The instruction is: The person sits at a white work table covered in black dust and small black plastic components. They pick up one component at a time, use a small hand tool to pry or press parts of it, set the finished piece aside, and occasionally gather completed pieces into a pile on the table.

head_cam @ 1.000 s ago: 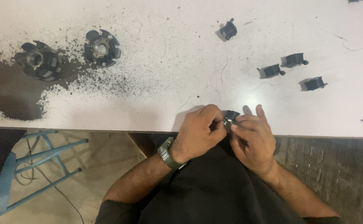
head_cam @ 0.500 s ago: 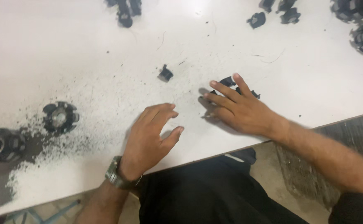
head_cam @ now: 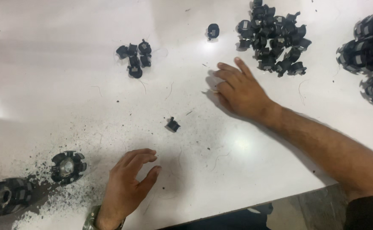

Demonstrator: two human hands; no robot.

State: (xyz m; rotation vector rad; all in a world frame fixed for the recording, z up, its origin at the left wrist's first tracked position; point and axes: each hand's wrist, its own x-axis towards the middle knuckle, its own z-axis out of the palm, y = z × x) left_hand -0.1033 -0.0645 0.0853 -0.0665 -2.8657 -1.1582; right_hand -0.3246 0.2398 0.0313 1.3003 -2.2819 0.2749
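White worktable [head_cam: 46, 64] seen from above, strewn with dark grit at lower left. Left hand [head_cam: 127, 187] resting low on the surface, fingers spread and loosely curled, holding nothing; wristwatch [head_cam: 93, 218] at the wrist. Right hand [head_cam: 239, 91] stretched far across the table, fingers extended and flat, palm down, nothing gripped — fingertips just short of the large heap of small black clips [head_cam: 276, 40]. Single black clip [head_cam: 173, 125] lying alone between the two hands, nearer the left. Smaller cluster of clips [head_cam: 134, 56] further up the table; one stray clip [head_cam: 213, 30] near the top edge. Two round slotted cores [head_cam: 68, 167] [head_cam: 8, 196] beside the left hand, amid the grit; stack of similar cores [head_cam: 371, 47] at far right. Clips judged light, rigid moulded plastic, not fragile but small and apt to skid on the smooth top — best pinched across the flat sides between thumb and forefinger. Fine wire strands [head_cam: 218, 159] scattered about.
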